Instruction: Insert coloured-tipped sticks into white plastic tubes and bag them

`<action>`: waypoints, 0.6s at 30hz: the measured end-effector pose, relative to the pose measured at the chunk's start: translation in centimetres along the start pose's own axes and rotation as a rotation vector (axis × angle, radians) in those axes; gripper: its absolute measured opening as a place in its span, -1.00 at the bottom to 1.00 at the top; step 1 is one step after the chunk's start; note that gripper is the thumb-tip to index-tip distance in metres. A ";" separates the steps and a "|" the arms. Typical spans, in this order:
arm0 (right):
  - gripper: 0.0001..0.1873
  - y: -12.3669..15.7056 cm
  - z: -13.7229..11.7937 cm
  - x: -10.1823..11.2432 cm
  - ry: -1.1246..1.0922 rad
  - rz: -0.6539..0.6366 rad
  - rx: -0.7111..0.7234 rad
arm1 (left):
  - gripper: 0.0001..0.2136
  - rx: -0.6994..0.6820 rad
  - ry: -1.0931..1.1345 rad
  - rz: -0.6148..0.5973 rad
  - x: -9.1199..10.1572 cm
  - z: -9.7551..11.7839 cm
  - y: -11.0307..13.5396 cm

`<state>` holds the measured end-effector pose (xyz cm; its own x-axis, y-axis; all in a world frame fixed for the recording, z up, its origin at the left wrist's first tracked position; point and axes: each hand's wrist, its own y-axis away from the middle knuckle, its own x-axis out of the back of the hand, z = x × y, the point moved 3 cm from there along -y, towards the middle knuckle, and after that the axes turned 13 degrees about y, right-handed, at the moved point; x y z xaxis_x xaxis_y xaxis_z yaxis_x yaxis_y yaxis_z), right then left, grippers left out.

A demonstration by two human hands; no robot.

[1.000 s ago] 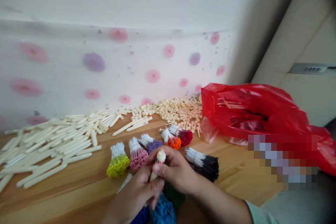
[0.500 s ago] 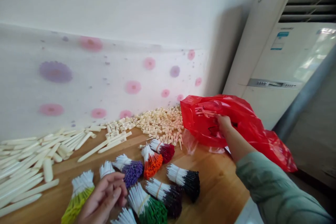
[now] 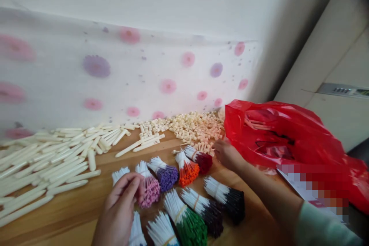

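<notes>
My left hand [image 3: 119, 209] hovers at the front over the bundles of white stalks with coloured tips, its fingers curled together beside the pink bundle [image 3: 150, 189] and a white-ended bundle [image 3: 119, 173]; what they pinch is hidden. My right hand [image 3: 227, 154] reaches to the edge of the heap of small cream plastic pieces [image 3: 196, 126], just left of the red plastic bag [image 3: 288, 138]. Its fingertips are turned away and blurred. Purple [image 3: 166, 175], orange [image 3: 188, 172], dark red [image 3: 202, 160], black [image 3: 231, 198] and green [image 3: 188, 223] bundles lie between my hands.
Several long cream sticks [image 3: 52, 157] cover the left of the wooden table [image 3: 86, 209]. A flower-printed sheet [image 3: 115, 73] hangs along the wall behind. A white appliance [image 3: 340, 65] stands at the right behind the bag.
My right hand has come out of the red bag and moved left to the small cream pieces. My left hand stays by the bundles. The view has swung back left.
</notes>
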<state>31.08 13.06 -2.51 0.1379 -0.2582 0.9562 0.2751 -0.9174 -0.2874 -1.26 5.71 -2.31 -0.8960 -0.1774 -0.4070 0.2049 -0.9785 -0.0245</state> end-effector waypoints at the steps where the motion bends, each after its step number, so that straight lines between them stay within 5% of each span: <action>1: -0.86 -1.0 -0.9 -0.1 0.017 -0.042 0.039 | -0.75 -0.006 -0.044 -0.006 -0.2 -0.2 0.2; 5: -0.82 -6.2 -6.8 0.0 0.044 -0.180 0.310 | -0.74 -0.002 -0.326 -0.216 -1.5 -0.9 1.8; 9: -0.73 -11.9 -15.5 -1.5 0.118 -0.240 0.482 | -0.70 -0.216 -0.509 -0.366 -2.1 0.1 2.7; 13: -0.69 -15.3 -20.7 -4.5 0.239 -0.275 0.471 | -0.70 -0.415 -0.569 -0.176 -0.6 1.8 2.0; 18: -0.68 -16.0 -20.9 -5.0 0.272 -0.293 0.423 | -0.78 -0.549 -0.604 0.132 2.7 3.8 -0.1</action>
<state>6.07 22.66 -1.50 -0.2353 -0.1313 0.9630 0.6285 -0.7763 0.0477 -5.23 4.92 0.09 -0.8766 -0.4661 0.1192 0.3460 -0.7829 -0.5171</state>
